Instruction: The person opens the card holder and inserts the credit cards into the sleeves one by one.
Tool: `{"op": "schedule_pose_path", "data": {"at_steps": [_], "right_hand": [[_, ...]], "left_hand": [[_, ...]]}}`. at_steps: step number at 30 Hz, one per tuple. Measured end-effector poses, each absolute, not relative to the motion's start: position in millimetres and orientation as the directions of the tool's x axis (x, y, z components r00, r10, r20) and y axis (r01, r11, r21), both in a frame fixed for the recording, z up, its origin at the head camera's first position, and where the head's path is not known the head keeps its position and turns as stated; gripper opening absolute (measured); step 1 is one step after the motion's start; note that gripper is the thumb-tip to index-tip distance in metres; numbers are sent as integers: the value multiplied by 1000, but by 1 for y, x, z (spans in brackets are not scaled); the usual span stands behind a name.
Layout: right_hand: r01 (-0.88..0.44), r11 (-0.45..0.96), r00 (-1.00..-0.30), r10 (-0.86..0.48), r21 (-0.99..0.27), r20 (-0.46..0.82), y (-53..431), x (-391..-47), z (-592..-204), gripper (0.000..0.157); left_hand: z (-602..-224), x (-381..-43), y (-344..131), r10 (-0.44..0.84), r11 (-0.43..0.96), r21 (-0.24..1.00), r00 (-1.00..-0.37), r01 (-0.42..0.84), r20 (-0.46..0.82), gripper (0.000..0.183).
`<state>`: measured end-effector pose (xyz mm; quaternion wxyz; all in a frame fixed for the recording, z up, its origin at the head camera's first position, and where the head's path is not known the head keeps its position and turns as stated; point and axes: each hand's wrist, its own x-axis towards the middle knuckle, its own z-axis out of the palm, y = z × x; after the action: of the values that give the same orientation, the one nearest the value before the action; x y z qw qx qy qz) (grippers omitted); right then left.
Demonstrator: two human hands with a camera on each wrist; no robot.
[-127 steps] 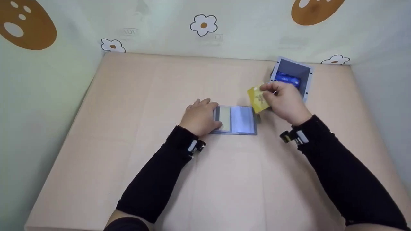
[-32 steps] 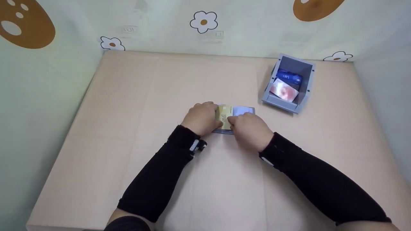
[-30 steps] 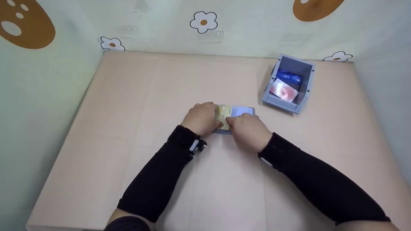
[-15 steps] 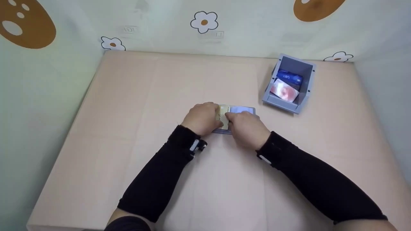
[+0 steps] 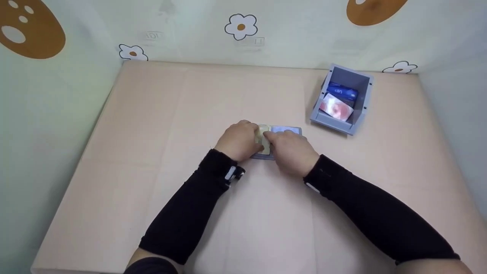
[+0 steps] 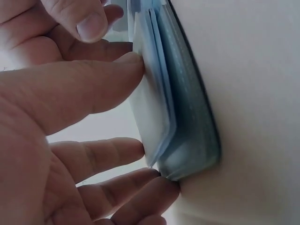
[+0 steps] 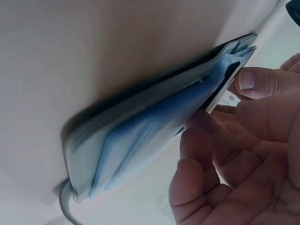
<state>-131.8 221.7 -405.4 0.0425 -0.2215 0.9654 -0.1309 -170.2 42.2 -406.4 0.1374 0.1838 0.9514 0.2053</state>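
A grey-blue card holder with clear plastic sleeves lies open on the table. In its left-hand sleeve sits a yellow card, which looks pale through the plastic. My left hand grips the holder's left side, its thumb on the face of the sleeve and its other fingertips at the edges, as the left wrist view shows. From the right, my right hand has its curled fingers and thumb at the card's edge by the sleeve opening. That hand covers much of the holder's right page, where a bluish sleeve shows.
A grey open-front bin stands at the back right of the table. Inside are a blue packet-like item and a white and red card. Patterned walls rise along the table's back and sides.
The right hand has brought the yellow card from near the bin to the holder. Over the last second the card slid leftward into the sleeve, the right hand following slightly. The left hand stays in place.
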Motion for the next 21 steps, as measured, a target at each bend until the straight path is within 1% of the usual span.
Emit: {"op": "schedule_pose_path", "data": {"at_steps": [2,7,11,14,17,19,21], "right_hand": [[-388,874,-908,-416,-293,-39,226,-134,-401,35],[-288,904,-940,-330,-316,-87,241,-143,-379,40],[-188,924,-967,-233,-332,-100,263,-154,-355,40],[-119,932,-985,-154,-342,-79,286,-168,-340,38],[-63,947,-993,-92,-316,-76,312,-185,-332,36],[-43,961,-993,-71,-272,-93,329,-197,-333,36],[-32,977,-990,-60,-209,-127,343,-206,-335,33]], "left_hand": [[-406,-170,43,404,849,443,-894,287,-196,45],[-405,-170,45,394,852,453,-891,263,-225,57],[-404,-170,47,389,853,456,-893,254,-229,59],[-405,-170,48,393,853,452,-892,262,-224,56],[-407,-170,49,393,851,456,-893,261,-221,52],[-408,-170,49,393,849,460,-893,261,-218,51],[-409,-170,49,395,846,465,-893,262,-214,50]]}}
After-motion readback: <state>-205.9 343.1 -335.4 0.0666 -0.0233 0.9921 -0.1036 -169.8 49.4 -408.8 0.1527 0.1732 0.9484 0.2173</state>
